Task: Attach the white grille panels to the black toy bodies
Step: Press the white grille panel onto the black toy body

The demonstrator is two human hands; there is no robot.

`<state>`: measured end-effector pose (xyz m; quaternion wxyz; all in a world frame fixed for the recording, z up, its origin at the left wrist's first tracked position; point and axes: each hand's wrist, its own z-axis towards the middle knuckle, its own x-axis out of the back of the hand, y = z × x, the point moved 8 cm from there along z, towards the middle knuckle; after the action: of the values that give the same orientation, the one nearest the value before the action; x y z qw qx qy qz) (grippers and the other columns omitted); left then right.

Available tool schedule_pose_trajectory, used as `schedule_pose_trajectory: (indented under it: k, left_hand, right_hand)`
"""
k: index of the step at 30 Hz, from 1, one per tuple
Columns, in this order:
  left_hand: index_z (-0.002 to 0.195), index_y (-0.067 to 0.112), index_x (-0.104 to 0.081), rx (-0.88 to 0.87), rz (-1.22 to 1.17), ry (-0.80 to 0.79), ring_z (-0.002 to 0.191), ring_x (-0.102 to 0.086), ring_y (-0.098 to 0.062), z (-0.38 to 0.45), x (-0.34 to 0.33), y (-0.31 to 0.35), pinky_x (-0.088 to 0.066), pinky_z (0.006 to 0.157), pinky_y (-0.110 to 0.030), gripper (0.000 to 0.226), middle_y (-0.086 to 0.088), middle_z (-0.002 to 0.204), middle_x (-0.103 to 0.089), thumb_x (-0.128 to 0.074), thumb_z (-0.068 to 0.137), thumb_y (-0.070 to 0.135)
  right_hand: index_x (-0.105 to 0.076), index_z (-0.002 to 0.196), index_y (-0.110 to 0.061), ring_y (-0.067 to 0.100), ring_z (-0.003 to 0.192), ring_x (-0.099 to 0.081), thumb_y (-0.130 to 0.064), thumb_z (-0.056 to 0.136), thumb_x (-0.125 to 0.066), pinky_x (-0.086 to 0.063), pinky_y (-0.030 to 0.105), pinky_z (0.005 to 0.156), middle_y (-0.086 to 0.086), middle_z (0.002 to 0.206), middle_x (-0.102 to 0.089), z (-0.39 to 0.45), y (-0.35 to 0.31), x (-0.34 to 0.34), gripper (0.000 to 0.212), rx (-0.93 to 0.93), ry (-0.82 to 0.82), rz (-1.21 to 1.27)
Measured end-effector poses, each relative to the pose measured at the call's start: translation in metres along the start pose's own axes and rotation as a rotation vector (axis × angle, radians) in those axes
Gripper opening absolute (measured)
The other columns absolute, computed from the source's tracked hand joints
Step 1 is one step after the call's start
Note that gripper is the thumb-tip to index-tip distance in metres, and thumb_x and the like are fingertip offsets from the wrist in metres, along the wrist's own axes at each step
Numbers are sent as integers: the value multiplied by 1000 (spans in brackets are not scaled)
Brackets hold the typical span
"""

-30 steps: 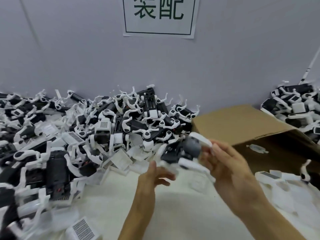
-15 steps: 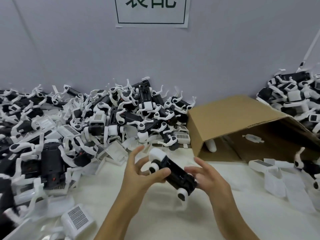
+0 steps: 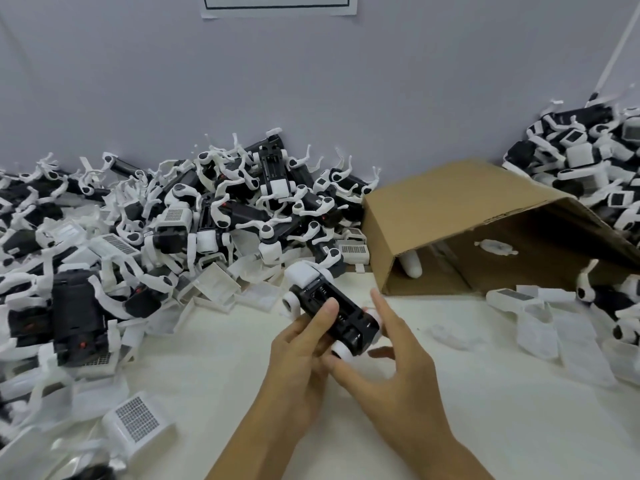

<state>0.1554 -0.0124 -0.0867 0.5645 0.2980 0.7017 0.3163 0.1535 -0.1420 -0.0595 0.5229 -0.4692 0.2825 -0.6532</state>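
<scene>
Here the black toy body (image 3: 334, 315), white-capped and white-wheeled, lies tilted in the left hand (image 3: 298, 355).

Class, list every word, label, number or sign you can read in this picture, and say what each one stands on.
Paper sign on the wall: only its black border shows; the text is cut off.
Small stickers on the piled toy bodies: too small to read.
Cardboard box: no print legible.
Nothing here can be read.

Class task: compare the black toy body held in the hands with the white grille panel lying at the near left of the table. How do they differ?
The black toy body is dark, long and has white wheels; the white grille panel is pale, boxy, with a gridded face. The body is off the table, gripped by the left hand, with the right hand beside it; the panel lies untouched. Both are plastic toy parts.
</scene>
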Motion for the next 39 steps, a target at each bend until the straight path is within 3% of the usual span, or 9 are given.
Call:
schedule_pose_trajectory:
  k: [7,14,18,22,25,28,30,33,39]
  left_hand:
    - [109,-5,-73,-56,87,38,108,-69,-39,-1,0,5,-62,80,-33,56,-26,111,-72,-80,70,34]
    - [108,-1,-75,-69,111,44,101,-72,-32,-4,-2,8,-58,80,-37,56,-22,109,-74,-78,70,40]
    - [107,-3,-74,-57,104,26,98,-74,-30,-5,-7,5,-60,72,-29,55,-23,106,-75,-75,74,41]
    - [112,-3,-72,-58,129,1,110,-70,-34,-5,-10,4,-57,95,-41,51,-23,112,-73,-71,81,38]
    - [109,8,-76,-84,178,-39,110,-70,-31,-8,-13,11,-53,91,-42,40,-17,112,-74,-72,82,38]
    - [104,18,-77,-313,459,17,100,-73,-20,-11,-9,32,-55,85,-30,18,-1,102,-78,-77,86,21]
    - [110,20,-74,-596,806,105,93,-70,-5,-20,-6,55,-51,77,-12,31,6,100,-76,-78,84,4]
    - [127,14,-68,-950,1285,57,102,-63,-2,-32,-21,64,-54,87,-24,60,1,120,-67,-78,74,-14]
    - [128,11,-69,-1018,1529,-69,114,-56,-16,-34,-33,48,-49,96,-30,73,-3,122,-67,-82,62,-16]
  right_hand:
    - [-62,99,-36,6,95,-61,-56,61,-81,-47,23,82,-14,92,-68,3,-3,9,47,-11,25,-58]
    - [-55,130,-30,3,111,-57,-52,67,-85,-38,6,88,-15,113,-64,4,2,4,73,-22,-33,-55]
    - [-56,117,-34,4,104,-57,-65,60,-74,-40,8,84,-13,105,-64,1,4,5,68,-45,-4,-61]
    - [-61,96,-32,13,88,-59,-62,62,-75,-47,25,77,-11,86,-63,4,-8,15,47,27,40,-97]
    - [-58,112,-40,4,103,-58,-53,68,-85,-43,12,85,-19,101,-64,5,-5,13,53,5,13,-89]
    - [-40,145,-41,-16,128,-40,-37,75,-87,-34,6,103,-36,134,-46,5,8,1,84,-93,-99,-20]
    - [-28,151,-43,-13,135,-36,-25,81,-83,-37,18,110,-38,141,-39,5,8,-2,91,-74,-117,39]
    - [-27,151,-47,-13,134,-40,-39,76,-78,-39,8,100,-40,139,-44,4,5,2,91,-45,-72,108]
    - [-49,131,-52,-17,118,-51,-55,57,-90,-39,-1,89,-41,121,-57,2,5,5,85,-116,-43,124]
